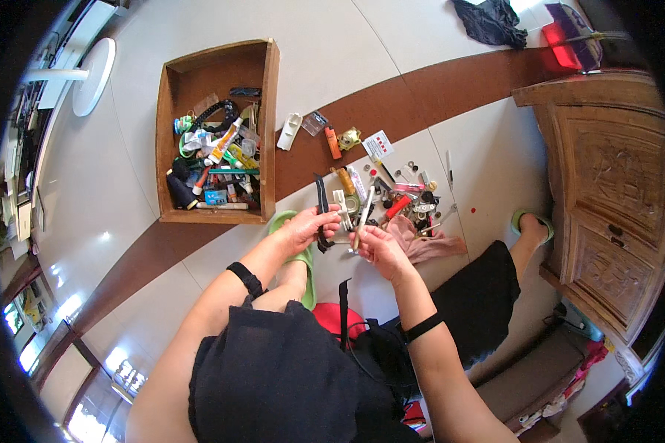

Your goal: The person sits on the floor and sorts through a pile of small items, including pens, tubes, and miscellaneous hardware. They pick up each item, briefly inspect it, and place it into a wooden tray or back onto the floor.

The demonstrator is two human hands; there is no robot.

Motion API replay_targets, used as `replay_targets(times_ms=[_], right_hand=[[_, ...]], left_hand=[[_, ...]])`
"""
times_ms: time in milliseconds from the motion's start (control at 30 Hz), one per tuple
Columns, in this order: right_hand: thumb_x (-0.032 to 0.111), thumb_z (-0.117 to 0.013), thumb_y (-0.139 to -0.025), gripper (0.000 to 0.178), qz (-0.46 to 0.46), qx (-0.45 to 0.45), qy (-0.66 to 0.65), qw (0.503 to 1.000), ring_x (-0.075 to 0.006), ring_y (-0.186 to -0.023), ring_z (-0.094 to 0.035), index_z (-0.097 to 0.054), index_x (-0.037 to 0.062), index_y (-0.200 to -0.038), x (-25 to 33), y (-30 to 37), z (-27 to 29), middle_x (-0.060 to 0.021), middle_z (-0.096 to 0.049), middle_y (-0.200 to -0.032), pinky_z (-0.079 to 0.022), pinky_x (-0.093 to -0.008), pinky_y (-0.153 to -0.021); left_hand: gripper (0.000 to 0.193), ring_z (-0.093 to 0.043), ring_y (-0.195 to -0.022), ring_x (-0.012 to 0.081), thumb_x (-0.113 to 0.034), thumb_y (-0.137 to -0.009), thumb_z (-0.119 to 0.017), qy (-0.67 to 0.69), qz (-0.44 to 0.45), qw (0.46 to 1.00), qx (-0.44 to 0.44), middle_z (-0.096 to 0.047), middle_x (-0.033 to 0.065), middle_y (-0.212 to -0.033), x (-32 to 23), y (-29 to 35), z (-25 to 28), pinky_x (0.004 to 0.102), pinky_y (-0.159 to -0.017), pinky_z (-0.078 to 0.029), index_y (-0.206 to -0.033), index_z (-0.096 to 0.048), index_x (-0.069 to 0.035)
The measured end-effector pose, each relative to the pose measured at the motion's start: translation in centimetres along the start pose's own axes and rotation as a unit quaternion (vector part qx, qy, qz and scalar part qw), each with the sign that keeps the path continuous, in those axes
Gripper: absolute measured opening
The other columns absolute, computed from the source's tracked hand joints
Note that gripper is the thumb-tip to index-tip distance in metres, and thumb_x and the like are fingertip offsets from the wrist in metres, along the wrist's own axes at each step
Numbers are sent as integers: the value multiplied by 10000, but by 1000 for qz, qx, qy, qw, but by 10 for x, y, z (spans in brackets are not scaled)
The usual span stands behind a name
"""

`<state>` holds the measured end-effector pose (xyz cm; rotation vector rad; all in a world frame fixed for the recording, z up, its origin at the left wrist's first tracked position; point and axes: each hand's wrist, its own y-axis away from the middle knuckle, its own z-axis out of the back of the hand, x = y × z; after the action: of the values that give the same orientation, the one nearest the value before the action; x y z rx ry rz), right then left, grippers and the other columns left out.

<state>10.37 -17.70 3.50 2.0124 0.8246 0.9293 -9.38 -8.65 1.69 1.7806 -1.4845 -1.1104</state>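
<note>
Two hands work beside a heap of small items (426,198) on the floor (495,148): my left hand (307,227) grips a black strip (321,193) in its fingers, my right hand (381,251) pinches a slim white stick (366,211). I judge light, separate grips best, clear of the heap.

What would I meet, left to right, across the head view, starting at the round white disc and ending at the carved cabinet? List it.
Round white disc → open wooden drawer → left hand → right hand → thin pen-like stick on the floor → carved wooden cabinet.
</note>
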Motion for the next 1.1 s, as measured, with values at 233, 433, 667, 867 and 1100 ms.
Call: replay_targets(times_ms=[233, 433, 667, 867, 1100], right_hand=[[267, -542, -926, 179, 18, 6, 40, 999, -29, -757, -557, -632, 142, -1018, -3, 3, -30, 63, -636, -879, -401, -194, -672], [290, -524, -929, 217, 11, 17, 74, 997, -20, -784, -560, -639, 153, -1051, -3, 1, -37, 72, -650, -905, -383, -204, -678], [278, -555, -909, 344, 1, 35, 151, 988, -66, -859, -582, -565, 109, -1208, 3, 6, -62, 16, -657, -979, -417, -238, -751], [259, -581, -894, 348, 13, -12, 160, 987, -71, -836, -582, -550, 88, -1195, -2, 7, -55, 5, -649, -986, -425, -227, -732], [206, -569, -900, 284, 25, -104, 133, 985, -59, -787, -580, -572, 83, -1156, -20, -3, -3, 5, -643, -946, -415, -196, -670]], left_hand=[[519, -580, -766, 110, -117, -852, -618, -50, -42, 987, 147, -578, 32, -964, -9, 4, -11, 284, -736, -508, -1307, -386, -26], [540, -588, -733, 118, -157, -857, -630, -32, -45, 992, 111, -591, 74, -1080, -1, 9, -9, 272, -675, -514, -1320, -389, -17], [335, -591, -718, 108, -196, -930, -494, -83, -152, 985, -14, -583, 21, -804, -40, 32, -5, 239, -611, -477, -1222, -494, -32], [270, -479, -585, 44, -272, -908, -531, -158, -280, 932, -166, -556, -23, -741, -136, 71, 66, 181, -529, -383, -1080, -598, -76], [490, -617, -966, 294, -315, -828, -589, -457, -225, 691, -513, -638, 186, -997, -235, 68, 155, 413, -819, -475, -1217, -527, -23]])
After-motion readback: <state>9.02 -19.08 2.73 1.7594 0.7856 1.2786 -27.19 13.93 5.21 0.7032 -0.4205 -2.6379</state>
